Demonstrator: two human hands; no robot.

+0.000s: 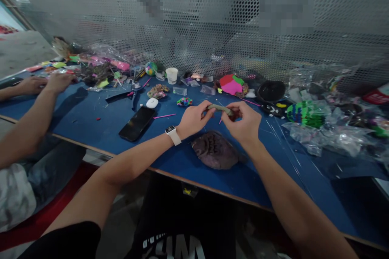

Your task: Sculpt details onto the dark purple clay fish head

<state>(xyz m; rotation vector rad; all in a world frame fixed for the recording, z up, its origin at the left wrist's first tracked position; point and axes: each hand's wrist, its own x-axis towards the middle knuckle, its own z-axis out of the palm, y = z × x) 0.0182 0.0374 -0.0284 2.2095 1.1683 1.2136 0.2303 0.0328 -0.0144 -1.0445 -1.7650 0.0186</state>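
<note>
Between my two hands is a strip of grey-green modelling clay (219, 108), held above the blue table. My left hand (194, 119), with a pale watch (173, 134) on its wrist, pinches the strip's left end. The right end is in the curled fingers of my right hand (243, 123). Just below them on the table lies a dark purple-brown clay fish shape (215, 150) with ridges on its left part. A thin pink stick (221, 119) shows partly behind my right hand.
Left of my hands lie a black phone (138, 123), a white case (152, 103) and pliers (124, 96). A paper cup (172, 75), a black bowl (271, 90) and plastic bags (331, 135) line the back and right. A co-worker's hands (57, 82) are at far left.
</note>
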